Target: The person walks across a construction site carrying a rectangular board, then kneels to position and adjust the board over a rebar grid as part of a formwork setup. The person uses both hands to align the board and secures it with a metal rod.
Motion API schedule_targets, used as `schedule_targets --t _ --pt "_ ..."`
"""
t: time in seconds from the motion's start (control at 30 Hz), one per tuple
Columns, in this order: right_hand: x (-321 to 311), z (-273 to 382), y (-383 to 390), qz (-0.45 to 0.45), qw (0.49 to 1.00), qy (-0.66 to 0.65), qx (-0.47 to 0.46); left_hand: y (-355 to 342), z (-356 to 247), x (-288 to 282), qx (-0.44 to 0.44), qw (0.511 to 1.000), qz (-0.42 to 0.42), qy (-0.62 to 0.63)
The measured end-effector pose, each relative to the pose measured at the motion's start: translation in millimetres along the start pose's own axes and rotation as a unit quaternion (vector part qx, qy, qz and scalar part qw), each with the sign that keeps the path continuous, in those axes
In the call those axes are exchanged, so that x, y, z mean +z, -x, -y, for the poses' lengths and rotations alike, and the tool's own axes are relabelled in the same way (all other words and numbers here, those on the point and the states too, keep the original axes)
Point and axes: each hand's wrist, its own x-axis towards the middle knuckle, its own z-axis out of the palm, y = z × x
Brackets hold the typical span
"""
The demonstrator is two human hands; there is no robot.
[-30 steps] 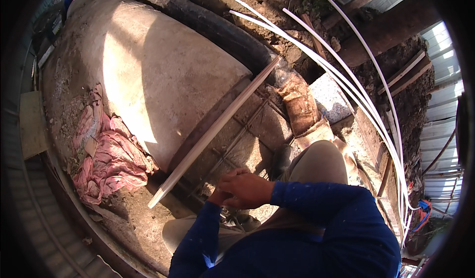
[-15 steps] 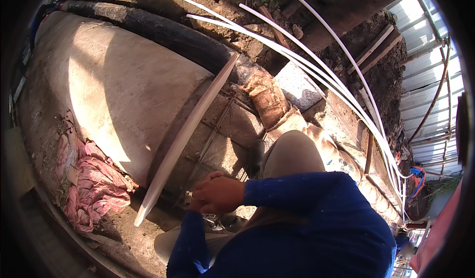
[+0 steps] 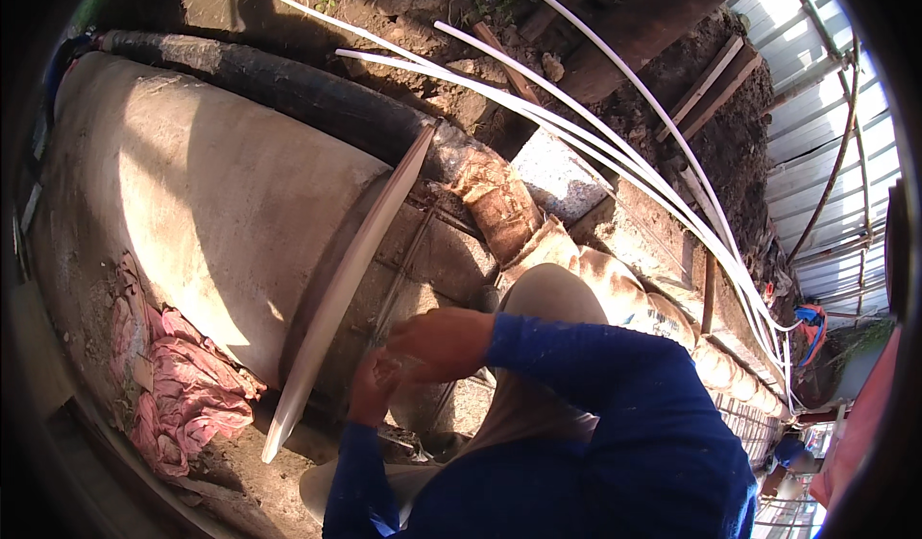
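Far left: crumpled pink cloth (image 3: 192,385) at lower edge of concrete slab (image 3: 259,193). Dark tube (image 3: 288,80) along slab's upper edge. Wooden strip (image 3: 353,275): slants along slab's right edge, upper tip at tube, lower end beyond slab's lower-right corner; lies just beside both hands. Left hand (image 3: 370,385): held low, overlaps right hand (image 3: 442,342); fingers mostly hidden, cannot tell if open, closed or gripping anything. Right hand: reaches across left one, back upward; cannot tell grip either. Thin bars (image 3: 414,251) just beyond hands. Next, brown sacking (image 3: 495,203), then pale speckled block (image 3: 557,174). White pipes (image 3: 669,193): curve past block, down toward lower right. Corrugated sheets (image 3: 802,193) at far right.
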Motion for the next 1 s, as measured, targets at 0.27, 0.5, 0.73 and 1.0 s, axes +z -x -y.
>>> schedule_targets --t 0.27,0.5,0.73,1.0 --pt "-93 -216 120 -0.289 0.931 -0.038 0.222 -47 -115 -5 0.270 0.823 -0.193 -0.461" --pt "-88 -455 210 -0.418 0.791 -0.086 0.439 -142 -131 -15 0.024 0.746 -0.183 -0.640" --pt "-144 -532 219 -0.489 0.741 0.059 0.457 -155 -108 -2 0.005 0.673 -0.209 -0.710" --pt "-174 -565 206 -0.339 0.743 -0.017 0.577 -154 -95 -18 0.040 0.750 -0.214 -0.625"
